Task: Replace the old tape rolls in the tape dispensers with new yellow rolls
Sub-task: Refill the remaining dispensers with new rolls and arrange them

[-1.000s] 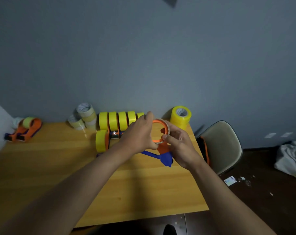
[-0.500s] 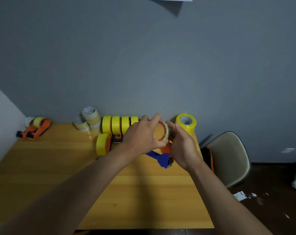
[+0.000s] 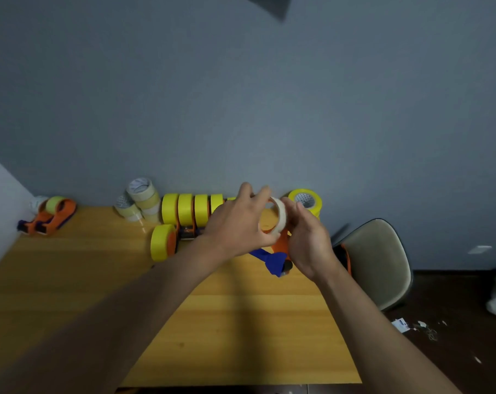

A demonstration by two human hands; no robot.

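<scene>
Both hands meet above the far part of the wooden table (image 3: 99,294). The left hand (image 3: 238,223) and the right hand (image 3: 309,243) both grasp a thin, pale old tape roll (image 3: 279,216), which is almost only a core; the fingers of each hand close on its rim from opposite sides. Just under the roll is the orange and blue tape dispenser (image 3: 275,258), partly hidden by the hands, so it is not clear if the roll sits on its hub or is free of it. Behind the hands a row of new yellow rolls (image 3: 187,209) stands on edge along the grey wall, and one more yellow roll (image 3: 309,201) lies flat at the right end. A second dispenser with a yellow roll (image 3: 163,243) stands left of the hands. Another orange dispenser (image 3: 52,216) is at the far left corner.
</scene>
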